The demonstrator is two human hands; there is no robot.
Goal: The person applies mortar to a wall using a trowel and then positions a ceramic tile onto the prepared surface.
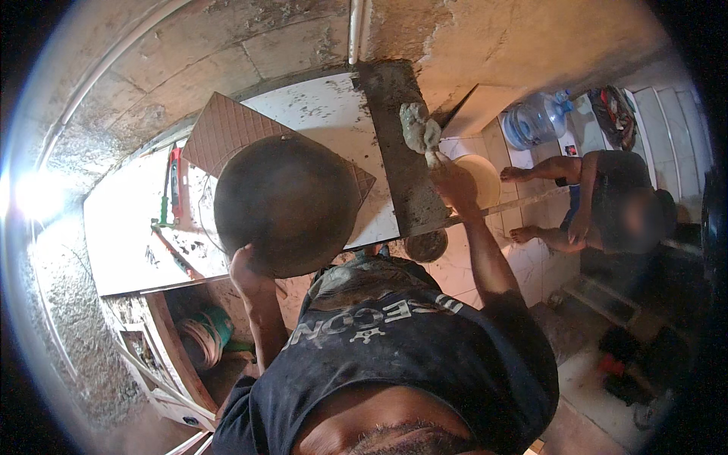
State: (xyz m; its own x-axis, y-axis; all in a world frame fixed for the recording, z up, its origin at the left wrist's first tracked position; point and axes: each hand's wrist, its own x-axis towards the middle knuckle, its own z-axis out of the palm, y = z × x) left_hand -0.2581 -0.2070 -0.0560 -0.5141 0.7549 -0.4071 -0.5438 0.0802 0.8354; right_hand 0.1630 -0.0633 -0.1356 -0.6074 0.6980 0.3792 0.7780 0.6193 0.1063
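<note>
My left hand (246, 274) grips the near left rim of a large dark round basin (287, 205). The basin is over a white-topped counter (303, 102) and covers part of a brown textured tile (224, 133). My right hand (457, 189) is closed around the handle of a trowel (437, 158). A lump of wet grey mortar (417, 125) hides most of the trowel's blade. The trowel is above the right end of a dark grey mortar strip (394, 144), which runs from the back wall to the counter's front edge.
A red spirit level (176, 186) and green-handled tool (163, 211) lie on the counter's left. Right of the counter are a round pale container (481, 180), a large clear water bottle (531, 123) and a seated person (618, 193). A dark bowl (426, 245) stands below the front edge.
</note>
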